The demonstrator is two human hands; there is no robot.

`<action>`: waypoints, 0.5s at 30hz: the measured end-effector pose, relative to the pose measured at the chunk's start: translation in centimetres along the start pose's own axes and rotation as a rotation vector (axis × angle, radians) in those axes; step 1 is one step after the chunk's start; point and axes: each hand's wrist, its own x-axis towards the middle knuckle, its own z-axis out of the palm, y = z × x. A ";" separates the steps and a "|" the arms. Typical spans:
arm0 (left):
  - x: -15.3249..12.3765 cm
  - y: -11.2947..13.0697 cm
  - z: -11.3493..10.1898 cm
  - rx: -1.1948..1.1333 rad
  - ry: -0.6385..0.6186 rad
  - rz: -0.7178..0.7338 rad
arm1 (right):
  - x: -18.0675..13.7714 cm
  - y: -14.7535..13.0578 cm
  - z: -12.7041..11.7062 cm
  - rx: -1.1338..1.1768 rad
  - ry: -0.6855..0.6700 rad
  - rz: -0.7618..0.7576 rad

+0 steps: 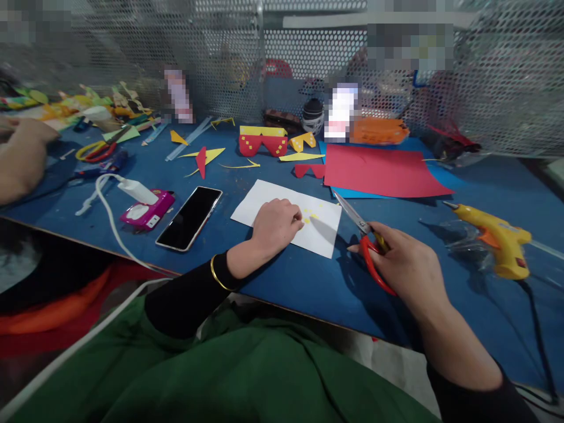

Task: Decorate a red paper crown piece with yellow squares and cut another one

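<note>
My left hand [277, 226] rests on a white sheet of paper [247, 202], its fingers curled in and the thumb against the index finger. Anything pinched there is too small or hidden to make out. Tiny yellow paper bits [311, 216] lie on the sheet just right of those fingertips. In my right hand [408, 261] is a pair of scissors [365, 235] with red and yellow handles. The blades point up and left, past the sheet's right corner, and look nearly closed.
Red cardboard [383, 170] lies on blue sheets behind, near red paper glasses [263, 144] with yellow squares. A yellow glue gun [497, 238] lies right. To the left are a black-screened phone [189, 218] and a purple power socket [147, 211]. Another person's arm [22, 155] reaches in far left.
</note>
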 end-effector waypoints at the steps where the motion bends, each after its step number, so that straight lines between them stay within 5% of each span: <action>1: 0.1 0.0 0.1 0.004 0.004 -0.005 | 0.0 0.0 0.0 0.001 0.005 -0.002; 15: 0.1 -0.3 0.6 0.022 0.040 0.003 | 0.1 0.2 0.1 -0.003 -0.005 0.001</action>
